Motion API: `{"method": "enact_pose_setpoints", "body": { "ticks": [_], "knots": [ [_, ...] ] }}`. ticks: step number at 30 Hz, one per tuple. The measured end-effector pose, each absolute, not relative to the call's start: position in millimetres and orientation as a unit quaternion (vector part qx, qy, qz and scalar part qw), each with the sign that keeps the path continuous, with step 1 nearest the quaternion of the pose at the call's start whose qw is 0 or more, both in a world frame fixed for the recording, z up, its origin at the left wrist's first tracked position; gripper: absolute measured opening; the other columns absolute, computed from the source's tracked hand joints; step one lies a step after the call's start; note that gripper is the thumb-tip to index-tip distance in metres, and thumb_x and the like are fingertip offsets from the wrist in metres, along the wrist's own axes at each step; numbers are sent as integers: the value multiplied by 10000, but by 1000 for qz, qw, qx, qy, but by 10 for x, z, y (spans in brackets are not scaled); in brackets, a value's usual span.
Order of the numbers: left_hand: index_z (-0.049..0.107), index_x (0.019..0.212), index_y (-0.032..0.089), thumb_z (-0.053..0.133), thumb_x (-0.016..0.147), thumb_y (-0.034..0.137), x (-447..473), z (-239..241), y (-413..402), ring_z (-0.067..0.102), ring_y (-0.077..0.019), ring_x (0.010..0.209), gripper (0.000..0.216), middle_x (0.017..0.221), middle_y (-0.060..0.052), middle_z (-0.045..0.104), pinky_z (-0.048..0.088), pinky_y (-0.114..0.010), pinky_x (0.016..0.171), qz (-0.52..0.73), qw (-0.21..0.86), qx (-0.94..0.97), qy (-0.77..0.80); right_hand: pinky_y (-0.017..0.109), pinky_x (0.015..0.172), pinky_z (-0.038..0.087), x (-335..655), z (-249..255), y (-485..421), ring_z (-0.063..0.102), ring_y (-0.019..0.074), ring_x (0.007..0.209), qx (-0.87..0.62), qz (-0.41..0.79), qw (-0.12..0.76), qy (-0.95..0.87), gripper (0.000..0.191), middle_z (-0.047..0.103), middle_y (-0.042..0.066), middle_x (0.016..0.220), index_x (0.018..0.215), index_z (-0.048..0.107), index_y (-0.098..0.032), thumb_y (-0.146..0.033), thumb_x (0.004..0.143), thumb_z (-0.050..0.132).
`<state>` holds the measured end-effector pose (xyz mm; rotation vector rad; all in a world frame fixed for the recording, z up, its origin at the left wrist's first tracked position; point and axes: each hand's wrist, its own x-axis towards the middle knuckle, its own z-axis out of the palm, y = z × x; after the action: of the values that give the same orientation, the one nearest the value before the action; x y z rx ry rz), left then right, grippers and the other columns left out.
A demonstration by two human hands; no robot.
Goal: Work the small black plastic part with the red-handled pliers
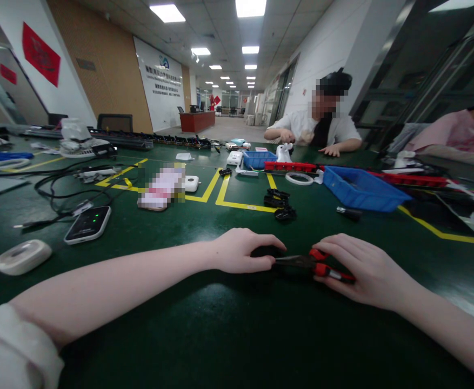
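Observation:
My right hand [362, 265] is closed around the red-and-black handles of a pair of pliers [301, 261]. The jaws point left, low over the green tabletop [172, 335]. At their tip is my left hand [242, 251], its fingers curled and its thumb stretched beside the jaws. Something dark shows between that thumb and the fingers; whether it is a small part or only shadow, I cannot make out. Beyond the hands lie several black clip-like parts [279, 202]. A short black cylinder with a silvery end [348, 213] rests farther right.
Blue bins [366, 189] and red strips [293, 167] stand toward the back right. On the left are a phone [161, 189], a lit handheld device [88, 224], a white rounded case [22, 256] and black cables [54, 189]. A co-worker [315, 121] sits across the table, another person at far right.

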<state>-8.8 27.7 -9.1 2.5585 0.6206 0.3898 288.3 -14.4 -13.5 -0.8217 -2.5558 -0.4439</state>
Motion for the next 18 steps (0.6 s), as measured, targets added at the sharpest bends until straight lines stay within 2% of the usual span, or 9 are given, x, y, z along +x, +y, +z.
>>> {"method": "enact_pose_setpoints", "body": {
  "ticks": [7, 18],
  "knots": [
    [587, 1292, 211, 516, 977, 368, -84, -89, 281, 616, -136, 665, 359, 820, 3, 682, 410, -216, 618, 152, 246, 931, 224, 359, 686, 564, 2872, -125, -152, 679, 247, 841, -286, -191, 200, -918, 305, 689, 116, 992, 1137, 578, -192, -339, 874, 626],
    [601, 1273, 191, 511, 985, 362, -80, -92, 296, 573, -121, 597, 347, 730, 20, 631, 385, -207, 578, 159, 275, 922, 222, 363, 693, 547, 2866, -120, -167, 670, 250, 839, -275, -226, 206, -911, 310, 687, 127, 989, 1144, 581, -171, -349, 892, 615]
  ]
}}
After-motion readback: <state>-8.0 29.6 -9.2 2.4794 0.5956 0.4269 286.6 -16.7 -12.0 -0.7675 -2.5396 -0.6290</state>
